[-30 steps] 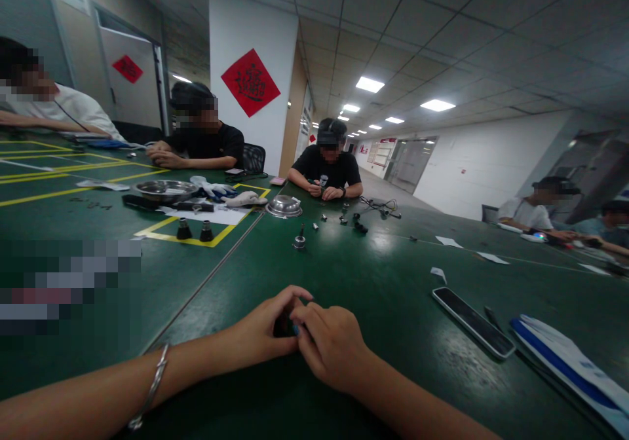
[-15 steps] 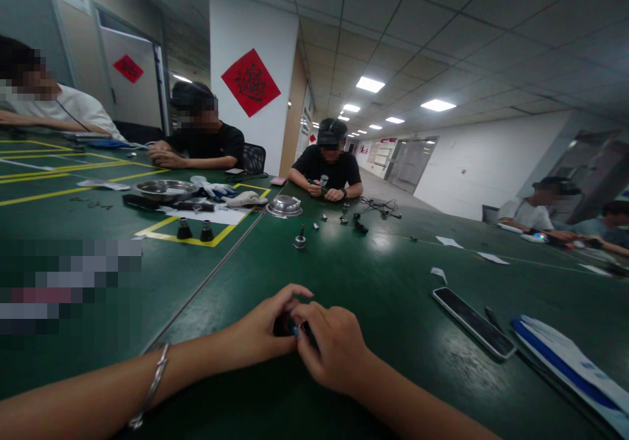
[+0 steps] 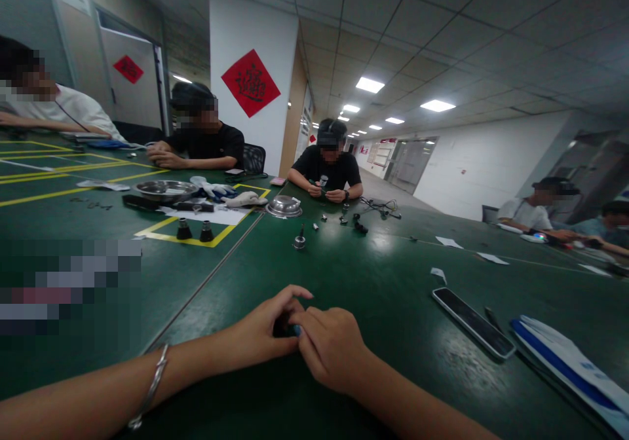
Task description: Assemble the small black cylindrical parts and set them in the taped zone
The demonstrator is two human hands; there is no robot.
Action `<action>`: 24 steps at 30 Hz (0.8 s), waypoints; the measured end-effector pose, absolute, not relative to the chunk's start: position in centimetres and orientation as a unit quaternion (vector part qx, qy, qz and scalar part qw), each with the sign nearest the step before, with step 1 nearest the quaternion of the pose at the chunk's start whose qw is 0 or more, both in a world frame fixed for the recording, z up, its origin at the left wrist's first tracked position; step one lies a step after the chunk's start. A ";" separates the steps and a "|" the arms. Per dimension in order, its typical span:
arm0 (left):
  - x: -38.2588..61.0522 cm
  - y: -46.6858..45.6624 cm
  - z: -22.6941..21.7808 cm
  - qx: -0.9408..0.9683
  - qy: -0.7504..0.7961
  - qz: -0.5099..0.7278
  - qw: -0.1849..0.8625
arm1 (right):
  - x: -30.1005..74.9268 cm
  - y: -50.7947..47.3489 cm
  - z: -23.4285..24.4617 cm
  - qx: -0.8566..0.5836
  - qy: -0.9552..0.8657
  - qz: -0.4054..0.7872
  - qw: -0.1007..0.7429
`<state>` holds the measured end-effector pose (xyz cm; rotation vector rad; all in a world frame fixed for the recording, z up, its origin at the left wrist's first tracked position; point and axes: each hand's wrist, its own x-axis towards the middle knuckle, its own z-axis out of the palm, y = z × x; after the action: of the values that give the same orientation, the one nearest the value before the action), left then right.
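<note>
Just above the green tabletop (image 3: pixel 230 374), my left hand (image 3: pixel 265 329) is curled with thumb and fingers around something small and dark, mostly hidden by the fingers. My right hand (image 3: pixel 337 348) is closed against it, fingertips meeting the left thumb, and what it pinches cannot be made out. Beyond both hands stands a small metal part with an upright stem (image 3: pixel 299 238). Farther off lie a small metal cylinder (image 3: pixel 316 226) and several black pieces, among them a black fitting (image 3: pixel 360 226).
A phone (image 3: pixel 474 322) and a blue-and-white packet (image 3: pixel 565 361) lie at the right. At the back left are two black cone-shaped parts (image 3: pixel 195 230), a steel bowl (image 3: pixel 166 190), gloves (image 3: pixel 243 199) and an upturned metal dish (image 3: pixel 284 206). A person in black (image 3: pixel 327 168) sits opposite.
My right hand has turned slightly and its fingers have closed more over the left thumb, covering the gap seen before. My left hand stays in nearly the same place.
</note>
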<state>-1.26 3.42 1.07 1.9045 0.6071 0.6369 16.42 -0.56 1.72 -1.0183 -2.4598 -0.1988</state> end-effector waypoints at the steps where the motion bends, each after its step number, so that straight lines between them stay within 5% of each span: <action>1: -1.3 3.4 1.1 0.789 0.249 0.263 0.496 | 16.4 -0.6 1.8 -0.376 -0.894 -0.075 0.230; 16: -1.2 3.5 1.1 0.801 0.258 0.285 0.460 | 14.6 -1.1 3.5 -0.488 -0.862 -0.087 0.104; 24: -1.3 3.0 1.3 0.829 0.265 0.288 0.400 | 14.4 -1.4 2.9 -0.532 -0.832 -0.050 0.152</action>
<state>-1.28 3.04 1.27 2.0960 0.6702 0.7275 14.40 -1.35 2.90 -1.5262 -2.3873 -0.1429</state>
